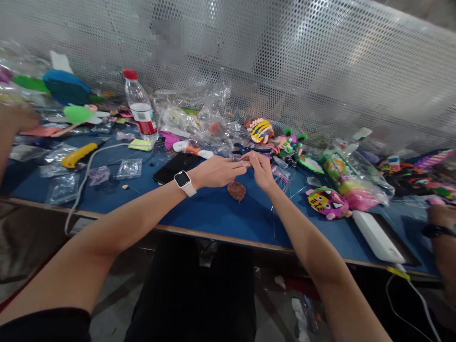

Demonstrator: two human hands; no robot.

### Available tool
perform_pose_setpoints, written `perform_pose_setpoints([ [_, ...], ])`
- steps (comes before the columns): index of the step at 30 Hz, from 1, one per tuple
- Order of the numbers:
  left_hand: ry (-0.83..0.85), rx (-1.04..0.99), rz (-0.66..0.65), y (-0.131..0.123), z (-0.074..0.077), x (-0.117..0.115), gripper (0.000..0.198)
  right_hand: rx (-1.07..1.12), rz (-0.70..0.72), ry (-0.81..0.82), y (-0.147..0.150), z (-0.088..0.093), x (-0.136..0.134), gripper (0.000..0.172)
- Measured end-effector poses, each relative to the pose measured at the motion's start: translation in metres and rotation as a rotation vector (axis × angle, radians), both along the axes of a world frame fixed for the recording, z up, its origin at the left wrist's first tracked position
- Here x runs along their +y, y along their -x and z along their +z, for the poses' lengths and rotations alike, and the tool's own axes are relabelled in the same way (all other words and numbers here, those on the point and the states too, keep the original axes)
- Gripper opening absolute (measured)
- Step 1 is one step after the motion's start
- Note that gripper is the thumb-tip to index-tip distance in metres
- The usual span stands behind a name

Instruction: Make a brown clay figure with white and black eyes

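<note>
Left hand (221,172) outstretched, right hand (262,172) curled, fingertips meeting over counter (213,213); cannot tell whether either grips anything. Brown piece (236,191) near, six o'clock from fingertips. Other people's arms (443,219) cropped at nine, three o'clock.

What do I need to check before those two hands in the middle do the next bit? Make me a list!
1. Hands together: ok. The left hand and right hand meet at the fingertips.
2. What is between the fingers: cannot tell; it's too small and partly hidden.
3. Brown piece nearby: ok. It's on the blue table, just in front of the hands.
4. Phone well out of the way: not ok. It lies close beside the watch wrist.
5. Bottle closed: ok. Its red cap is on.
</note>
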State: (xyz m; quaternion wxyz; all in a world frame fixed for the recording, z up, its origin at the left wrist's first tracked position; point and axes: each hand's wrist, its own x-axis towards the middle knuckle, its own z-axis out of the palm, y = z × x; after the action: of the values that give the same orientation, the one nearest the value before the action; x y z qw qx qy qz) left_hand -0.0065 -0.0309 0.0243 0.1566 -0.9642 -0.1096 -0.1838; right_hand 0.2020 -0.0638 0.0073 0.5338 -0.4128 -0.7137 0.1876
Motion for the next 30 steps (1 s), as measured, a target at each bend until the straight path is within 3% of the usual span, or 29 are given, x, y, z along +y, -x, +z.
perform_pose_setpoints([
  [4, 0.081, 0.006, -0.01, 0.001, 0.0, 0.001, 0.022, 0.099, -0.009, 0.037, 0.0, -0.006, 0.009, 0.053],
  [9, 0.327, -0.116, -0.089, 0.002, -0.001, 0.001, 0.032, 0.465, -0.088, 0.059, -0.011, -0.012, 0.025, 0.05],
  [11, 0.565, -0.241, -0.115, -0.001, -0.003, -0.001, 0.03, 0.481, -0.131, 0.021, -0.016, -0.011, 0.028, 0.051],
  [15, 1.26, -0.483, -0.156, -0.014, -0.014, -0.008, 0.021, 0.342, -0.26, -0.128, -0.01, -0.008, 0.021, 0.051],
  [18, 1.522, -0.613, -0.119, -0.024, -0.022, -0.013, 0.019, 0.14, -0.264, -0.197, 0.004, -0.008, 0.009, 0.044],
  [22, 1.574, -0.853, -0.059, -0.028, -0.023, -0.013, 0.029, 0.118, -0.187, -0.173, 0.017, -0.007, -0.002, 0.04],
  [25, 1.572, -0.898, -0.031, -0.027, -0.021, -0.009, 0.042, 0.085, -0.128, -0.127, 0.018, -0.006, -0.003, 0.043],
  [30, 1.226, -0.876, 0.033, -0.022, -0.021, -0.002, 0.034, 0.213, -0.233, -0.161, 0.006, -0.008, 0.009, 0.045],
])
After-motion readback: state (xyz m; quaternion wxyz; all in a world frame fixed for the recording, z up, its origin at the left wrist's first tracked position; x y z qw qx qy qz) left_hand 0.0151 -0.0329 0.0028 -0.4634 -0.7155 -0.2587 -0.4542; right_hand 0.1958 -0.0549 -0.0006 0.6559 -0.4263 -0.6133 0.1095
